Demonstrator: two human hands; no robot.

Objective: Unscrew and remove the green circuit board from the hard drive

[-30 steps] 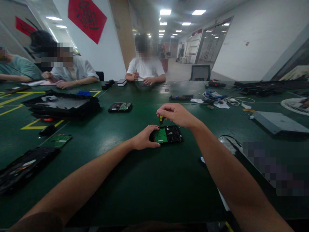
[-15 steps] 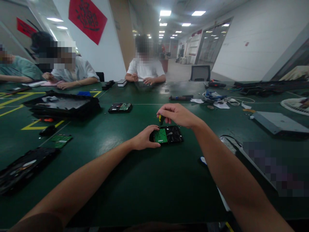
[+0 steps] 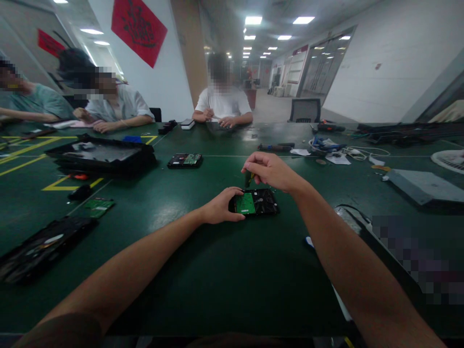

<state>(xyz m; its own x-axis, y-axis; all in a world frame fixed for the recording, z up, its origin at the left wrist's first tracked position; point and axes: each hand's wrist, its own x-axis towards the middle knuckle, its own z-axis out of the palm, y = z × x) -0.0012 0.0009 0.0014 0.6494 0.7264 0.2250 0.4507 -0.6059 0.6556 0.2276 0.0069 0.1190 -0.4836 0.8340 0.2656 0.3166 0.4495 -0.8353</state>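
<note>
A black hard drive with a green circuit board on its upper face lies flat on the green table. My left hand grips its left end, thumb on the near edge and fingers on the far edge. Above the drive's far edge, my right hand is closed on a screwdriver with a dark and yellow handle, held upright. The screwdriver's tip is too small to make out against the drive.
Another hard drive lies farther back. At left are a black tray, a loose green board and a black casing. A grey metal box and cables are at right. Across the table sits a person.
My right hand and the screwdriver handle have turned a little, so less yellow shows. The whole view has shifted slightly; my left hand stays on the drive.
</note>
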